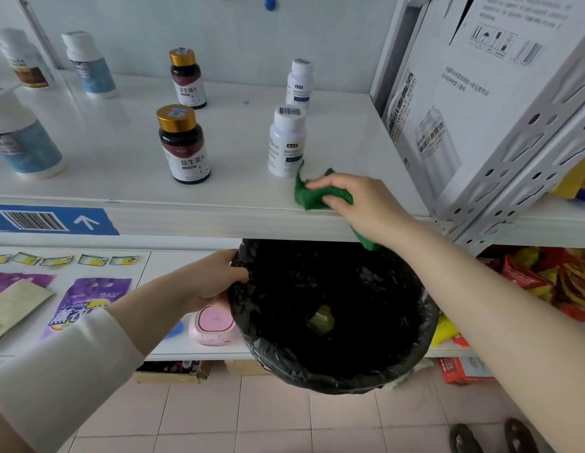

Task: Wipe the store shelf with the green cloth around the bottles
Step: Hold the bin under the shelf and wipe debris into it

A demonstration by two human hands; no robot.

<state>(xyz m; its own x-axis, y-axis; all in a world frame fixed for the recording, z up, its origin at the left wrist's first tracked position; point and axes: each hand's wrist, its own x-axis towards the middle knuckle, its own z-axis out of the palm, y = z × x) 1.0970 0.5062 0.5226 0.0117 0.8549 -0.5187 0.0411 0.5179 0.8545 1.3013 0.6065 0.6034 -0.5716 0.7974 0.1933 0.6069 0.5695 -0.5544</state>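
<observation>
My right hand (353, 204) grips the green cloth (309, 196) at the front edge of the white shelf (121, 178), right of a white bottle (286, 142); a tail of cloth hangs below the edge. A second white bottle (299, 83) stands behind it. Two dark bottles with gold caps (183, 145) (187, 78) stand mid-shelf, and several blue-labelled bottles (23, 138) at the left. My left hand (216, 279) grips the rim of a bin lined with a black bag (333, 322), held under the shelf edge.
A large white carton (464, 103) leans against the perforated shelf upright (526, 152) at the right. The lower shelf holds purple packets (85, 305), a pink device (212, 325) and red and yellow snack bags (545, 282). Tiled floor lies below.
</observation>
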